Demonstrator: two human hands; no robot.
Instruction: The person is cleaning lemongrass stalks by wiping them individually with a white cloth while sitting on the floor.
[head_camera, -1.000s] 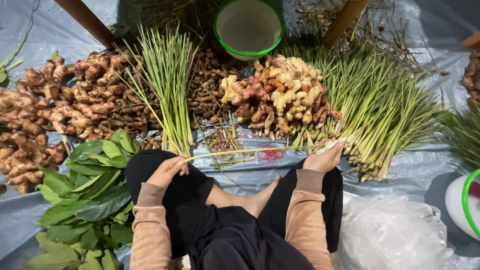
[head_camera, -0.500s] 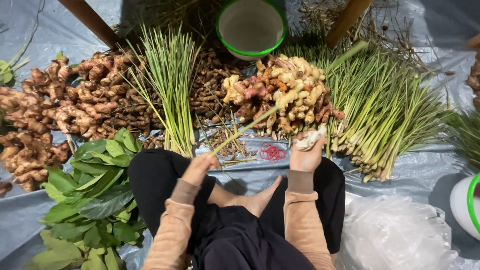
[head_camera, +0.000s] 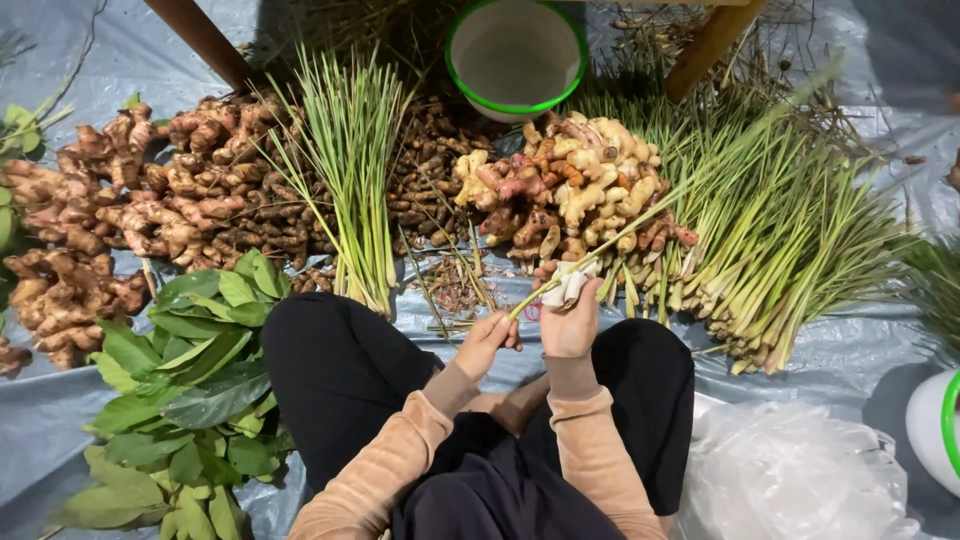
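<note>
Head view: the left hand pinches the base of a lemongrass stalk, fingers closed around its pale end, while the right hand is wrapped about the stalk just above, with a white cloth bunched in its closed fingers. The stalk slants up and right from the hands, over the ginger heap and toward the big lemongrass pile (its tip blurs into the pile). To wipe it well, I judge the left pinch should stay firm at the base and the cloth should slide outward along the blade, not across it, keeping the stalk clear of the heap.

Against the picture half a second ago, the stalk stands at much the same slant; a second ago it lay nearly level between the hands, which were spread wider over the knees. The leaves and bowl have not shifted.
</note>
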